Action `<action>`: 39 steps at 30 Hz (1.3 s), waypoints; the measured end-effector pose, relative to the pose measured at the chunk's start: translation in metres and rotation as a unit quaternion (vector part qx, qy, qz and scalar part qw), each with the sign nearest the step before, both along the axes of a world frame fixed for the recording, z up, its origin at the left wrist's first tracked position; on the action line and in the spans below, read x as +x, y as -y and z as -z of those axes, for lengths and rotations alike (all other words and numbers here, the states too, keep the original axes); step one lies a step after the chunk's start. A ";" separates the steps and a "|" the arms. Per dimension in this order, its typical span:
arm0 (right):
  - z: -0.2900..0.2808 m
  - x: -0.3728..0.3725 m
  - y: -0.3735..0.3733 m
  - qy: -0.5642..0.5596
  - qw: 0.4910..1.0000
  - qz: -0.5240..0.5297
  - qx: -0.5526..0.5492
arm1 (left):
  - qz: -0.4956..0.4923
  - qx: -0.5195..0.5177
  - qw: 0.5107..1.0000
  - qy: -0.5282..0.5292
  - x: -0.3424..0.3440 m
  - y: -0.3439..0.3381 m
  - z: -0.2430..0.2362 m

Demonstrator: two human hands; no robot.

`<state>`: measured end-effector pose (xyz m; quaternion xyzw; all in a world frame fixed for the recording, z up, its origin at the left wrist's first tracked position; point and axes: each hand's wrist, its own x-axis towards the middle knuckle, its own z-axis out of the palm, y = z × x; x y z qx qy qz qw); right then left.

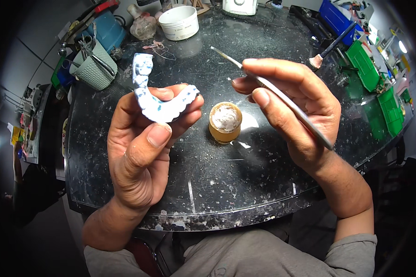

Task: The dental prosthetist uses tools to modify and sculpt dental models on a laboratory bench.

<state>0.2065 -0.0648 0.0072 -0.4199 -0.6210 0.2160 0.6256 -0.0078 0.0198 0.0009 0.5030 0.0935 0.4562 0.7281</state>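
Between the thumb and fingers of my left hand is a white U-shaped dental arch model, marked with blue spots along its teeth. It is held up above the table. My right hand grips a slim metal dental spatula like a pen, its narrow tip pointing up and left toward the far side. The tip is apart from the model. On the table between my hands stands a small amber-coloured cup with whitish, lumpy material in its top.
A black, speckled table curves around me. At the far left stand a woven tool basket, a glass bottle and a white tub. Green bins, a blue bin and a dark-handled brush lie at the right.
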 end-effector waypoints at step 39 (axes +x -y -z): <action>0.015 0.002 -0.006 0.025 0.993 0.011 -0.117 | 0.027 -0.076 0.979 -0.187 0.008 0.007 0.000</action>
